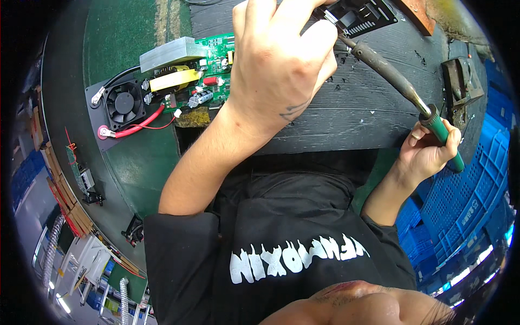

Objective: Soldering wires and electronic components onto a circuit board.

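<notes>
Left hand [281, 57] arches knuckles-up, apparently pinching a black panel [365, 16]; right hand [425, 149] curls around a green-handled soldering iron [398, 81].

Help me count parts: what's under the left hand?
A green circuit board disappears beneath the left hand; dark worktop shows on the hand's right. The board's right end and whatever lies directly beneath the hand are covered.

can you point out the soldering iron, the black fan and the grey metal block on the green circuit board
soldering iron [400, 82]: head view, on its metal barrel
black fan [123, 103]: head view, on its hub
grey metal block [172, 53]: head view, on its long face
</notes>
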